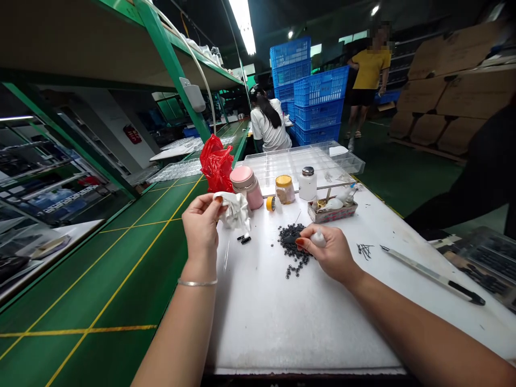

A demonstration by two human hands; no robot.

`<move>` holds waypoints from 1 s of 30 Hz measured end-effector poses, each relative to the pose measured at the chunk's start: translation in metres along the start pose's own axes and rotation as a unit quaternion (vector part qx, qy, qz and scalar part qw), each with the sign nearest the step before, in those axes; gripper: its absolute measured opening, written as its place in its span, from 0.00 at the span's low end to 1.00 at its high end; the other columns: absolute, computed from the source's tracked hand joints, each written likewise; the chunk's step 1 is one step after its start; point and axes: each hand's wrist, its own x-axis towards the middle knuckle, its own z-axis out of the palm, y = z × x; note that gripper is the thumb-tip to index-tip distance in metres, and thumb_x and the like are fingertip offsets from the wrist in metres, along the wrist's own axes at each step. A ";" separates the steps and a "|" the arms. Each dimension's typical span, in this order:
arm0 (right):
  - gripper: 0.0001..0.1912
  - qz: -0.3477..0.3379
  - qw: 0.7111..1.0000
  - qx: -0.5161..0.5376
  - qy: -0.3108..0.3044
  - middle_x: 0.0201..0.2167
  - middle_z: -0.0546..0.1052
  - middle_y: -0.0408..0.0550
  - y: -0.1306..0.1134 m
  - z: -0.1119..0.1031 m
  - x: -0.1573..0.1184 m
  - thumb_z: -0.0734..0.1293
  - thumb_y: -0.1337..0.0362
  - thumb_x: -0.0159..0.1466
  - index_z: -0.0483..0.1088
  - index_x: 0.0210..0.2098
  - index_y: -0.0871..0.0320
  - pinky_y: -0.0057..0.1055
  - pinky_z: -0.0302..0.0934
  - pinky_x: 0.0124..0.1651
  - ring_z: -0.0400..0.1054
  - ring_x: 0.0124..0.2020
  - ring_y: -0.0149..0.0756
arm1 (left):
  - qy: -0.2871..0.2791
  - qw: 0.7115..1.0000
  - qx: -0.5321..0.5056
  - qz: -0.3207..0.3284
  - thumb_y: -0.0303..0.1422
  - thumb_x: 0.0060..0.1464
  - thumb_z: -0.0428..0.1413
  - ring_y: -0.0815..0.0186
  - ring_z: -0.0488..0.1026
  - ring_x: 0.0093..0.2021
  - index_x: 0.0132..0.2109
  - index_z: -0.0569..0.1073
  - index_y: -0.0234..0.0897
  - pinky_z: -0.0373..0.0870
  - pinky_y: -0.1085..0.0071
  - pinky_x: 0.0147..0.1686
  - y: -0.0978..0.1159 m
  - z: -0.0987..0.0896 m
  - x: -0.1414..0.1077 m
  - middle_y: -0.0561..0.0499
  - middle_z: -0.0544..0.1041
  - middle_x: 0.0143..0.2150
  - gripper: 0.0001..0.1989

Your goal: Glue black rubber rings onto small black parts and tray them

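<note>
My left hand [203, 220] pinches a crumpled white cloth [236, 210] above the left side of the white table [278, 328]. In my right hand [332, 250] is a small white squeeze bottle [318, 238], its fingers closed round it. Just left of and below that hand lies a heap of small black ring-like parts [289, 240]. Two short black pieces [244, 239] rest under the cloth. Some thin black strips [365, 250] lie to the right of my right hand.
Behind stand a pink jar [253, 194], a yellow-lidded jar [284, 191], a white bottle [308, 185], a small tray [330, 214] and a clear compartment box [298, 161]. A pen-like tool [431, 274] lies right. A green belt [121, 274] runs left. Two people are farther off.
</note>
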 end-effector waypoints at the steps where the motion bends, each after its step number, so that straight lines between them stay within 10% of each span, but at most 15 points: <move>1: 0.11 0.000 1.000 0.000 0.000 0.20 0.71 0.44 0.000 0.000 0.000 0.68 0.60 0.60 0.70 0.24 0.59 0.27 0.56 0.26 0.64 0.22 0.31 | 0.000 0.999 0.028 0.027 0.30 0.41 0.64 0.69 0.73 0.31 0.35 0.76 0.32 0.71 0.74 0.34 -0.005 -0.004 0.007 0.50 0.75 0.31 0.11; 4: 0.11 0.001 1.000 0.001 0.000 0.20 0.72 0.44 0.001 -0.001 0.000 0.67 0.60 0.61 0.71 0.25 0.59 0.27 0.57 0.26 0.65 0.22 0.31 | -0.115 0.973 0.199 0.008 0.26 0.39 0.59 0.64 0.74 0.34 0.38 0.78 0.33 0.70 0.72 0.35 -0.016 -0.016 0.022 0.47 0.78 0.35 0.14; 7: 0.11 0.010 1.000 0.012 0.000 0.21 0.74 0.45 0.000 -0.002 0.001 0.68 0.60 0.61 0.71 0.26 0.60 0.27 0.58 0.27 0.66 0.24 0.31 | -0.213 0.866 0.452 0.008 0.25 0.40 0.55 0.58 0.74 0.38 0.40 0.80 0.39 0.68 0.68 0.36 -0.014 -0.024 0.021 0.47 0.79 0.38 0.18; 11: 0.12 0.030 0.999 0.040 0.006 0.21 0.74 0.46 0.000 -0.003 0.003 0.68 0.59 0.60 0.71 0.25 0.61 0.27 0.58 0.27 0.66 0.23 0.31 | -0.236 0.730 0.624 0.150 0.25 0.45 0.54 0.52 0.73 0.45 0.36 0.80 0.41 0.66 0.64 0.40 -0.001 -0.015 0.002 0.45 0.79 0.40 0.13; 16: 0.14 0.041 0.998 0.033 0.016 0.22 0.75 0.47 0.001 -0.005 0.005 0.69 0.56 0.60 0.72 0.25 0.60 0.28 0.58 0.27 0.66 0.24 0.32 | -0.253 0.651 0.696 0.164 0.26 0.47 0.53 0.52 0.72 0.39 0.33 0.77 0.38 0.63 0.65 0.32 -0.001 -0.005 -0.008 0.43 0.76 0.32 0.08; 22: 0.15 0.034 0.999 0.029 0.018 0.22 0.75 0.46 0.002 -0.006 0.004 0.69 0.54 0.60 0.72 0.25 0.60 0.29 0.58 0.27 0.66 0.24 0.32 | -0.206 0.649 0.714 0.161 0.22 0.47 0.52 0.52 0.70 0.43 0.51 0.73 0.38 0.64 0.64 0.37 -0.017 -0.026 0.001 0.40 0.74 0.45 0.23; 27: 0.13 0.030 0.999 0.019 0.008 0.22 0.75 0.46 0.001 -0.005 0.003 0.69 0.57 0.60 0.72 0.26 0.61 0.29 0.58 0.27 0.66 0.23 0.31 | -0.217 0.750 0.591 0.204 0.26 0.54 0.52 0.56 0.73 0.43 0.39 0.78 0.40 0.64 0.65 0.40 -0.010 -0.011 -0.018 0.48 0.79 0.38 0.11; 30: 0.12 0.034 0.999 0.020 0.009 0.22 0.75 0.46 0.003 -0.005 0.004 0.69 0.59 0.60 0.72 0.26 0.61 0.28 0.58 0.27 0.66 0.24 0.32 | -0.320 0.775 0.521 0.159 0.27 0.54 0.54 0.60 0.74 0.38 0.37 0.79 0.40 0.64 0.67 0.39 -0.018 0.009 -0.035 0.50 0.79 0.36 0.10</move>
